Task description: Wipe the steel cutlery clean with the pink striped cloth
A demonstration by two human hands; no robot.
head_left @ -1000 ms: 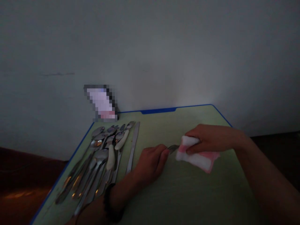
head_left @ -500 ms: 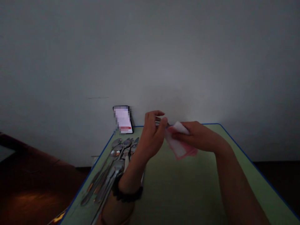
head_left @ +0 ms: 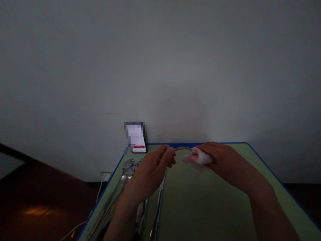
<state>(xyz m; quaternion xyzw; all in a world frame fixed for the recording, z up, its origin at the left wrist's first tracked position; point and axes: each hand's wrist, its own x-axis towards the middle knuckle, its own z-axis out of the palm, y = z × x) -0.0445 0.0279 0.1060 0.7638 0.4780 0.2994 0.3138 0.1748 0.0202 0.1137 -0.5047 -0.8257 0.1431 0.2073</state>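
A metal fork point(head_left: 183, 148) is stretched level between my two hands above the far part of the table; only its thin curved neck shows now. My left hand point(head_left: 156, 165) is closed around the tined end, which its fingers hide. Around the other end, my right hand point(head_left: 213, 155) grips a folded white and pink cloth point(head_left: 203, 158), with the handle inside it. Under and beside my left forearm lie several metal spoons point(head_left: 128, 164) and other cutlery, partly covered by the arm. One long metal handle point(head_left: 158, 207) shows just right of that forearm.
The pale green table point(head_left: 200, 204) has a blue edge and stands against a grey wall point(head_left: 175, 67). A phone point(head_left: 137, 137) with a lit screen leans on the wall at the back left. A white cable point(head_left: 99, 190) hangs by the left edge.
Both hands have come lower in view, and the right has moved slightly right. The cloth, loosely spread before, is now bunched around the fork's handle. The fork's neck has come into sight.
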